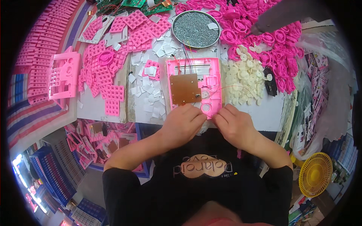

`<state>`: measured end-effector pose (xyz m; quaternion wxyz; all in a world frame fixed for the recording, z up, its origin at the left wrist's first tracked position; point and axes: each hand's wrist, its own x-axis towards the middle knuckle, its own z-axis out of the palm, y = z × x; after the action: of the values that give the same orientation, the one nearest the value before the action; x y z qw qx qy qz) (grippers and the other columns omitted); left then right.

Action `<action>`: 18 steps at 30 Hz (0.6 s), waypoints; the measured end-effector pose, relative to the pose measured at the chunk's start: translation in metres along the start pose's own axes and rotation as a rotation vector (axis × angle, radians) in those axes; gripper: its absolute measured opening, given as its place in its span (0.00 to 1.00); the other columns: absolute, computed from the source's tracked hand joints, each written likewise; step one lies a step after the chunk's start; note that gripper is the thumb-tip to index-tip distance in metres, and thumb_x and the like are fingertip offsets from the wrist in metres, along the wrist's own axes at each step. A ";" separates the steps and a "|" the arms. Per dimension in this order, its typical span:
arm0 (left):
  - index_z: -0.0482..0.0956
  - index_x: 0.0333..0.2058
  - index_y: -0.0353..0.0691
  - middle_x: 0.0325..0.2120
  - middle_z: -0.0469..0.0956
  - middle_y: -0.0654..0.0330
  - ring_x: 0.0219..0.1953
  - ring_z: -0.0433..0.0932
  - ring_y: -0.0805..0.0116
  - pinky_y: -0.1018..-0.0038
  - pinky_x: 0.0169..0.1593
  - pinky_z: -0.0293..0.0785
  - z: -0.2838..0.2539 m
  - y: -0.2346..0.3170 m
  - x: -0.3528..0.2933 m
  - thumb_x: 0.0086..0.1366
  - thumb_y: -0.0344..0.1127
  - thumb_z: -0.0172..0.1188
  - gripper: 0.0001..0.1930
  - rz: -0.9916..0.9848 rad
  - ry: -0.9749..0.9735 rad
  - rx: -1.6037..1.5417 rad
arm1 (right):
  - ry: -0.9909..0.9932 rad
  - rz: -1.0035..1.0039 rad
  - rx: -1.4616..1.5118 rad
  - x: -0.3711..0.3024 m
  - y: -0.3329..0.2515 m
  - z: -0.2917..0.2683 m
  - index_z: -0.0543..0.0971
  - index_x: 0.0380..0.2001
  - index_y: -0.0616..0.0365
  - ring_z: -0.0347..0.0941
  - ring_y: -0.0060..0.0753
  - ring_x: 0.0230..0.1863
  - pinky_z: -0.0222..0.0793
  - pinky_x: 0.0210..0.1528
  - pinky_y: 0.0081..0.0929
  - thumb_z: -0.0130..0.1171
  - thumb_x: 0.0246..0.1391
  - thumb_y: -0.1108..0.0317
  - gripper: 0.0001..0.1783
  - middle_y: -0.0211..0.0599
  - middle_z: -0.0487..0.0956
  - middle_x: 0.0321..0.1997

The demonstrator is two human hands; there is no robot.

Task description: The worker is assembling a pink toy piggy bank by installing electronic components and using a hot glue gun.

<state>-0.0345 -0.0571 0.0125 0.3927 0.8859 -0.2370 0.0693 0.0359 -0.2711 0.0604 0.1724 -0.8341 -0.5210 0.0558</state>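
A pink plastic casing (216,75) lies at the near edge of the table, inner side up. On its left part sits a brown circuit board (184,89), with several thin wires (187,56) running from its far side. Another thin wire (235,87) arcs off to the right. My left hand (181,124) is closed, fingertips pinched at the casing's near edge, just below the board. Close beside it, at the near right corner, my right hand (234,124) is pinched too. What either hand's fingers hold is too small or hidden to make out.
A round tray of screws (174,33) stands beyond the casing. Pink keypad pieces (98,71) and white paper squares (149,98) lie left; cream discs (245,75) and magenta rings (281,67) right. A dark tool (286,17) hangs at upper right. A yellow fan (316,174) stands lower right.
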 end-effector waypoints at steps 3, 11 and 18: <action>0.80 0.37 0.38 0.33 0.77 0.58 0.34 0.77 0.57 0.64 0.36 0.74 0.001 -0.001 0.000 0.52 0.27 0.68 0.12 0.004 0.027 -0.005 | -0.001 0.023 0.053 0.003 0.003 -0.001 0.76 0.33 0.59 0.73 0.37 0.34 0.71 0.28 0.32 0.64 0.44 0.73 0.11 0.35 0.73 0.31; 0.80 0.37 0.40 0.33 0.77 0.59 0.34 0.77 0.58 0.64 0.37 0.75 0.004 -0.001 -0.002 0.52 0.27 0.68 0.12 -0.013 0.040 0.027 | -0.045 0.049 -0.039 0.003 -0.008 -0.004 0.75 0.31 0.59 0.73 0.37 0.37 0.73 0.29 0.29 0.60 0.43 0.71 0.09 0.35 0.73 0.32; 0.80 0.38 0.42 0.33 0.77 0.61 0.33 0.77 0.59 0.64 0.36 0.74 0.005 -0.004 -0.006 0.52 0.28 0.66 0.12 -0.014 -0.001 0.038 | 0.115 -0.085 0.221 0.003 0.031 0.014 0.80 0.32 0.53 0.72 0.35 0.32 0.69 0.27 0.30 0.67 0.42 0.70 0.10 0.31 0.76 0.33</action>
<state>-0.0386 -0.0558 0.0047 0.3761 0.8949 -0.2298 0.0705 0.0596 -0.2779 0.0364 0.2951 -0.7890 -0.5358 0.0578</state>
